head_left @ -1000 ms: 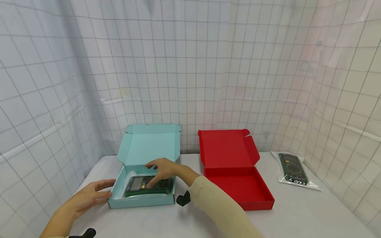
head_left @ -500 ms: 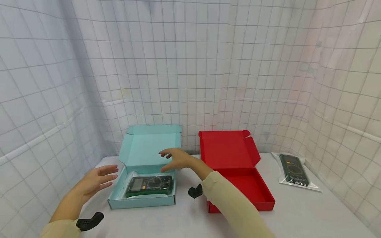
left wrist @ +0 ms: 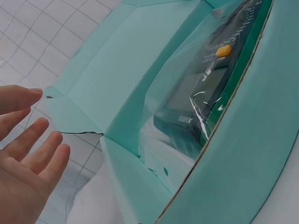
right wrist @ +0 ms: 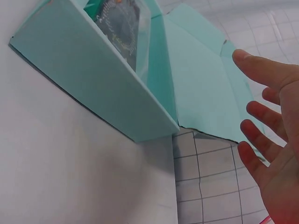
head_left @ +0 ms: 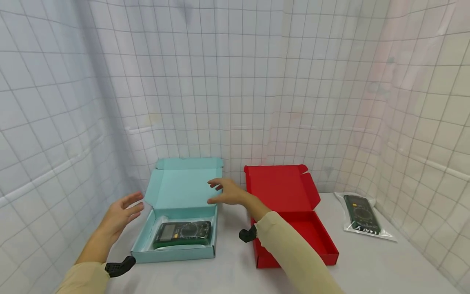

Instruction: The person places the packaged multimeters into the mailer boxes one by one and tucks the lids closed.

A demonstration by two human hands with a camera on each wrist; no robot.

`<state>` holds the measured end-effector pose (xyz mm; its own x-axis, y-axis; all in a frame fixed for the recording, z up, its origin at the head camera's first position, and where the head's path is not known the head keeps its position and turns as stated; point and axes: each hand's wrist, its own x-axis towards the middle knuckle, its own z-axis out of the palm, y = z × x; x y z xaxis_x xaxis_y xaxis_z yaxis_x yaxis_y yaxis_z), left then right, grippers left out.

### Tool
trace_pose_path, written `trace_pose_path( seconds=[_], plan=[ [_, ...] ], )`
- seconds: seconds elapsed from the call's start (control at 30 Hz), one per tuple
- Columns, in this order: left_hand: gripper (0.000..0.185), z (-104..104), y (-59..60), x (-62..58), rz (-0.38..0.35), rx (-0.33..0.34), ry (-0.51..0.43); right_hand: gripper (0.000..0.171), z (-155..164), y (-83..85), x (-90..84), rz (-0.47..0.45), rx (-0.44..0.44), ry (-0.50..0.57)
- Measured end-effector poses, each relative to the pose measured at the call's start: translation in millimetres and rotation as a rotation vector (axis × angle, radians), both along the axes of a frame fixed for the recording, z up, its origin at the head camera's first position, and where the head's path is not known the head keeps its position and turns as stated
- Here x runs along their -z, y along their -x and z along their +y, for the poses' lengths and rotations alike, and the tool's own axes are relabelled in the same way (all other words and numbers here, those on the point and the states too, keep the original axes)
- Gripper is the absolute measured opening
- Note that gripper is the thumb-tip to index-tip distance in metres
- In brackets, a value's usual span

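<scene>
A multimeter (head_left: pixel 182 234) in a clear plastic bag lies inside the light teal cardboard box (head_left: pixel 176 256), whose lid (head_left: pixel 183 188) stands raised at the back. Its yellow button and dark screen show in the left wrist view. My left hand (head_left: pixel 123 214) hovers by the box's left side with fingers relaxed and apart, holding nothing. On the other side, my right hand (head_left: pixel 229 192) is in the air near the lid's right edge, thumb and fingers spread, also holding nothing. In both wrist views the fingers are separate from the cardboard.
To the right stands a red cardboard box (head_left: pixel 312 234) with its lid up, partly covered by my right sleeve. A second bagged multimeter (head_left: pixel 361 214) lies on the white table (head_left: pixel 367 265) at the far right. Gridded white curtains (head_left: pixel 249 81) enclose the back and sides.
My right hand has lifted off the multimeter and moved right and up, away from the teal box. My left hand has come off the box's left wall and risen.
</scene>
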<state>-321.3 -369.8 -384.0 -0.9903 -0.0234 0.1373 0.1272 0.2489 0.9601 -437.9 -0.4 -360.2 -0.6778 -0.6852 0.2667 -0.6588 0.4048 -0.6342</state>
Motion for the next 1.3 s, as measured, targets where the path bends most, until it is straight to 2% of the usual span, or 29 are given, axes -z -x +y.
trace_pose_path(
  seconds=[0.37,0.63,0.83,1.0,1.1,1.3],
  plan=[
    [0.069,-1,23.7,-3.3,-0.033,-0.123,0.016,0.065,13,12.0,6.7,-0.034,0.164,0.17],
    [0.07,-6,37.9,-0.1,-0.047,-0.094,0.1,0.068,4,14.0,14.1,-0.156,0.245,0.284],
    [0.069,4,45.6,4.6,-0.076,-0.082,0.049,0.058,-6,13.8,16.8,-0.265,0.364,0.373],
    [0.065,10,48.9,12.1,-0.088,-0.073,0.007,0.049,-16,12.6,27.1,-0.315,0.366,0.402],
    [0.062,13,50.7,16.5,-0.083,-0.071,-0.012,0.05,-19,10.9,31.6,-0.338,0.354,0.443],
    [0.058,16,53.8,19.6,-0.082,-0.111,-0.041,0.049,-25,11.9,34.1,-0.402,0.362,0.549]
  ],
)
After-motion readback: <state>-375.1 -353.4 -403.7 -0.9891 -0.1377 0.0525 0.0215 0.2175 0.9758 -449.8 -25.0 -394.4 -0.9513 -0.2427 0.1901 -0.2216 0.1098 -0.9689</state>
